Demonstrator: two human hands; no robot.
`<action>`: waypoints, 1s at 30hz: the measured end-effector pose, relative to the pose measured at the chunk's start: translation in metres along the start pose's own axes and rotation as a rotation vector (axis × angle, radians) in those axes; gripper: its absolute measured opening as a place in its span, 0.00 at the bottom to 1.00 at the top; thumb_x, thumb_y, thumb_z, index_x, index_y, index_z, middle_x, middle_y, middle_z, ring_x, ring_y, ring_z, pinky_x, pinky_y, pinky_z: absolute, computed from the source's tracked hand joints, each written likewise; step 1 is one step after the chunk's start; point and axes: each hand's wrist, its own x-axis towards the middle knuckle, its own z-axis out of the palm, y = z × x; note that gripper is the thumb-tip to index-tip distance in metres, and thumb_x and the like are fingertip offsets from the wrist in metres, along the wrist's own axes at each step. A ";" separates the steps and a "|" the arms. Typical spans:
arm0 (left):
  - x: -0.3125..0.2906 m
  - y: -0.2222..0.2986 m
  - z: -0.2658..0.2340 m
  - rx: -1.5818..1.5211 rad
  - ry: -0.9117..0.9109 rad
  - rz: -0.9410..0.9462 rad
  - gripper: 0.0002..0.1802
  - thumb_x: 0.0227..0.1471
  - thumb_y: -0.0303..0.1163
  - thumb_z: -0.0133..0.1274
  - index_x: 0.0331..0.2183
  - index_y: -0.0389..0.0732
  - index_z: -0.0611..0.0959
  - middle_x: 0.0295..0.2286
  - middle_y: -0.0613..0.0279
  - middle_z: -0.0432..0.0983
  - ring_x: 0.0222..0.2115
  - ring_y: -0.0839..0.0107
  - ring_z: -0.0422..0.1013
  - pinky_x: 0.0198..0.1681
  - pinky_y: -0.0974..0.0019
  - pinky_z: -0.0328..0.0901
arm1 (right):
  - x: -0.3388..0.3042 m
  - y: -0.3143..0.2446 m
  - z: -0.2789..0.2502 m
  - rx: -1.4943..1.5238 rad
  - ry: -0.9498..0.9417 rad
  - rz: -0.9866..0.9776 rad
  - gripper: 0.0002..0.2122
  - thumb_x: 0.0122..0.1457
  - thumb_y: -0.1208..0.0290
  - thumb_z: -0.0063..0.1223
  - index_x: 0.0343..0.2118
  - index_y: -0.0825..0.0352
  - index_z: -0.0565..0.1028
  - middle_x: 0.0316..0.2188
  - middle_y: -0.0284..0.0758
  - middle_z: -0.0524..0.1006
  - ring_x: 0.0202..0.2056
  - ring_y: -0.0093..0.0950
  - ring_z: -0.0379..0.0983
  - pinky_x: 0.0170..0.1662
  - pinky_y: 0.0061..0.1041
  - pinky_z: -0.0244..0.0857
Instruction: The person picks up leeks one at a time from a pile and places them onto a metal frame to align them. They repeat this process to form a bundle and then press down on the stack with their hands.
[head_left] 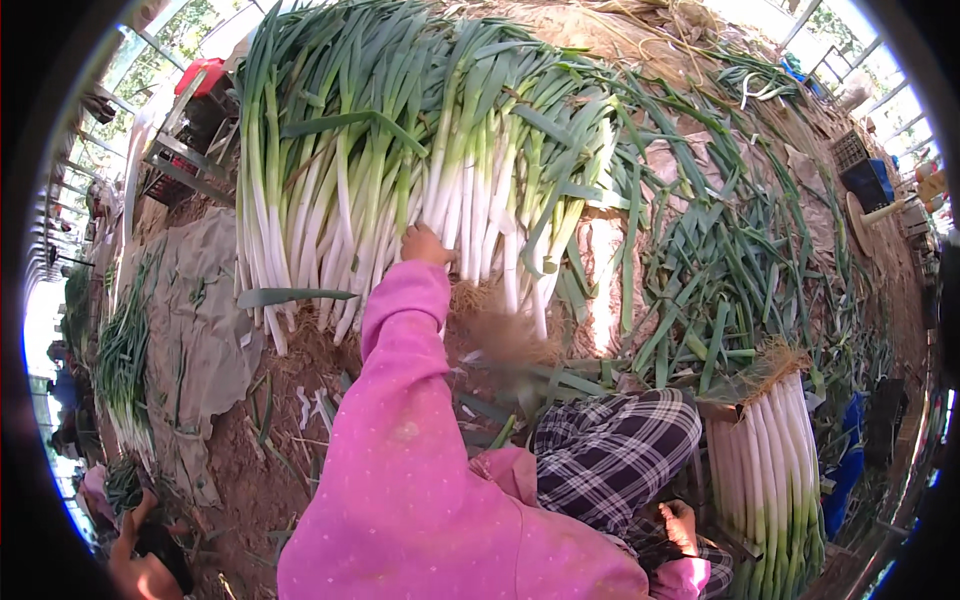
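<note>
A wide row of leeks (330, 210) lies ahead of me, green leaves away and white stalks with roots toward me. My left hand (427, 246), at the end of a pink sleeve, is on the white stalks near the middle of the row, with its fingers curled around a leek. Just right of that forearm, a brown root tuft (505, 335) is smeared by motion. Low at the right, beside my knee, my right hand (680, 527) is closed; what it holds is too dark to make out. Next to it stands a stack of cleaned leeks (765, 470), roots at the far end.
Loose leek leaves (700, 280) cover the ground on the right. More leeks (125, 370) lie at the far left beside a brown sheet (205, 330). Another person (140, 550) is at the lower left. Crates (860, 165) stand at the right edge.
</note>
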 end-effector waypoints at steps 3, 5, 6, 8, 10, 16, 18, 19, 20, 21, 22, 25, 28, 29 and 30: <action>0.028 -0.087 0.013 -0.267 -0.200 -0.224 0.48 0.30 0.46 0.69 0.49 0.29 0.66 0.45 0.43 0.68 0.45 0.51 0.69 0.48 0.55 0.64 | 0.011 -0.047 0.020 -0.064 -0.099 -0.062 0.11 0.54 0.68 0.56 0.27 0.73 0.75 0.19 0.31 0.74 0.22 0.20 0.65 0.28 0.22 0.61; -0.009 0.001 0.036 -0.172 0.045 -0.180 0.39 0.38 0.42 0.64 0.47 0.29 0.68 0.42 0.43 0.72 0.41 0.51 0.71 0.46 0.54 0.66 | 0.001 -0.037 0.012 -0.015 -0.066 0.105 0.10 0.54 0.70 0.55 0.27 0.74 0.75 0.19 0.31 0.74 0.22 0.21 0.66 0.28 0.23 0.62; -0.014 0.007 0.034 -0.066 0.099 -0.157 0.35 0.40 0.39 0.61 0.47 0.29 0.68 0.42 0.43 0.72 0.42 0.52 0.71 0.45 0.54 0.66 | 0.004 -0.038 0.016 -0.097 -0.085 0.000 0.09 0.54 0.70 0.55 0.27 0.74 0.75 0.19 0.31 0.75 0.22 0.21 0.67 0.28 0.23 0.62; -0.028 0.021 0.028 0.007 0.138 -0.145 0.30 0.44 0.35 0.57 0.47 0.29 0.68 0.40 0.43 0.73 0.43 0.54 0.71 0.44 0.52 0.67 | 0.006 -0.039 0.017 -0.172 -0.119 -0.093 0.08 0.53 0.72 0.55 0.29 0.74 0.75 0.20 0.33 0.75 0.23 0.22 0.68 0.30 0.24 0.63; -0.042 0.031 0.006 -0.035 0.152 -0.163 0.29 0.45 0.34 0.56 0.46 0.30 0.68 0.39 0.42 0.73 0.42 0.54 0.72 0.44 0.51 0.67 | 0.009 -0.041 0.012 -0.161 -0.106 -0.148 0.07 0.53 0.73 0.55 0.28 0.74 0.75 0.20 0.33 0.75 0.23 0.22 0.68 0.30 0.24 0.63; -0.073 0.011 -0.031 -0.436 0.039 -0.139 0.30 0.40 0.34 0.56 0.46 0.29 0.71 0.36 0.39 0.75 0.40 0.47 0.72 0.46 0.54 0.66 | 0.017 -0.055 0.010 0.027 -0.058 -0.171 0.06 0.54 0.75 0.49 0.21 0.67 0.70 0.16 0.22 0.65 0.19 0.13 0.57 0.22 0.18 0.53; -0.089 -0.005 -0.022 -0.505 0.016 -0.122 0.29 0.41 0.34 0.56 0.45 0.31 0.70 0.37 0.39 0.74 0.40 0.46 0.72 0.46 0.52 0.66 | 0.015 -0.062 0.013 0.077 -0.066 -0.168 0.05 0.54 0.76 0.49 0.22 0.67 0.70 0.17 0.23 0.65 0.21 0.13 0.56 0.23 0.17 0.53; -0.101 -0.005 -0.017 -0.572 -0.026 -0.090 0.27 0.42 0.33 0.55 0.45 0.33 0.69 0.37 0.39 0.74 0.41 0.45 0.71 0.45 0.51 0.65 | 0.012 -0.065 0.012 0.130 -0.061 -0.147 0.05 0.53 0.78 0.50 0.22 0.67 0.70 0.18 0.23 0.66 0.22 0.13 0.56 0.25 0.17 0.52; -0.115 -0.007 -0.010 -0.600 -0.015 -0.087 0.27 0.41 0.33 0.55 0.45 0.33 0.70 0.37 0.39 0.74 0.41 0.45 0.71 0.45 0.51 0.65 | 0.012 -0.062 0.010 0.153 -0.069 -0.183 0.05 0.54 0.77 0.50 0.22 0.65 0.70 0.18 0.22 0.66 0.22 0.11 0.56 0.25 0.15 0.52; -0.133 -0.008 -0.001 -0.626 -0.011 -0.079 0.27 0.40 0.34 0.55 0.44 0.33 0.70 0.37 0.39 0.74 0.41 0.45 0.71 0.45 0.51 0.65 | 0.008 -0.059 0.009 0.155 -0.053 -0.183 0.05 0.54 0.77 0.50 0.22 0.65 0.70 0.18 0.22 0.66 0.22 0.11 0.56 0.25 0.15 0.52; -0.150 -0.015 0.008 -0.667 -0.061 -0.056 0.28 0.40 0.34 0.55 0.44 0.34 0.71 0.37 0.39 0.74 0.41 0.44 0.71 0.45 0.51 0.65 | 0.005 -0.060 0.010 0.202 -0.039 -0.169 0.05 0.54 0.77 0.50 0.22 0.65 0.70 0.18 0.22 0.66 0.22 0.12 0.57 0.25 0.15 0.52; -0.207 -0.040 0.042 -0.750 -0.199 -0.098 0.27 0.39 0.35 0.56 0.43 0.34 0.73 0.35 0.39 0.75 0.39 0.46 0.72 0.43 0.53 0.66 | -0.008 -0.061 0.007 0.240 -0.003 -0.165 0.05 0.55 0.76 0.51 0.23 0.65 0.70 0.18 0.22 0.67 0.22 0.11 0.58 0.25 0.14 0.52; -0.222 -0.100 0.108 -0.775 -0.105 -0.021 0.21 0.33 0.30 0.61 0.35 0.35 0.80 0.30 0.49 0.78 0.32 0.59 0.76 0.36 0.61 0.68 | -0.017 -0.064 0.006 0.215 -0.039 -0.149 0.06 0.55 0.74 0.53 0.23 0.66 0.71 0.20 0.24 0.70 0.22 0.14 0.63 0.26 0.16 0.58; -0.225 -0.108 0.117 -0.817 -0.054 -0.021 0.21 0.32 0.29 0.63 0.35 0.35 0.81 0.29 0.50 0.78 0.32 0.61 0.76 0.35 0.61 0.68 | -0.018 -0.060 0.004 0.083 -0.018 -0.191 0.06 0.54 0.72 0.54 0.24 0.68 0.72 0.19 0.26 0.71 0.22 0.16 0.63 0.27 0.19 0.58; -0.221 -0.125 0.126 -0.902 0.005 -0.124 0.22 0.31 0.28 0.64 0.35 0.35 0.81 0.30 0.47 0.78 0.34 0.57 0.76 0.35 0.61 0.68 | -0.017 -0.060 0.005 -0.050 -0.022 -0.242 0.07 0.54 0.71 0.54 0.25 0.70 0.73 0.19 0.28 0.71 0.23 0.19 0.64 0.27 0.21 0.59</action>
